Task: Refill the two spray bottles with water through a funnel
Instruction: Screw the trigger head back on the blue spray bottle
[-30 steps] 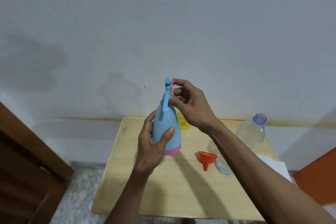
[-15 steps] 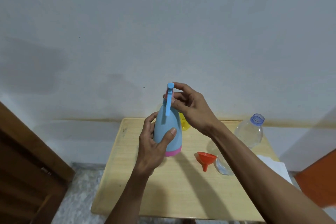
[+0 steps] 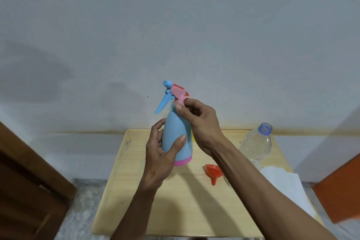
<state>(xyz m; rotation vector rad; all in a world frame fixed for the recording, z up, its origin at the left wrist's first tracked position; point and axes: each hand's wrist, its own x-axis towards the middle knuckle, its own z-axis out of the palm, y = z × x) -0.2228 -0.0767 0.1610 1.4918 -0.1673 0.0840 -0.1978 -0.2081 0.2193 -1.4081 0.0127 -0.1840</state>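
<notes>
1. The left hand wraps the blue spray bottle, held above the wooden table, thumb across its front and fingers curled behind. To unscrew cleanly, it should hold the body steady and upright.
2. The right hand pinches the pink collar under the spray head; turn there, not by the trigger.
3. A yellow object, probably the 2nd bottle, hides behind.
4. Further right lie the orange funnel and the uncapped water bottle.
</notes>
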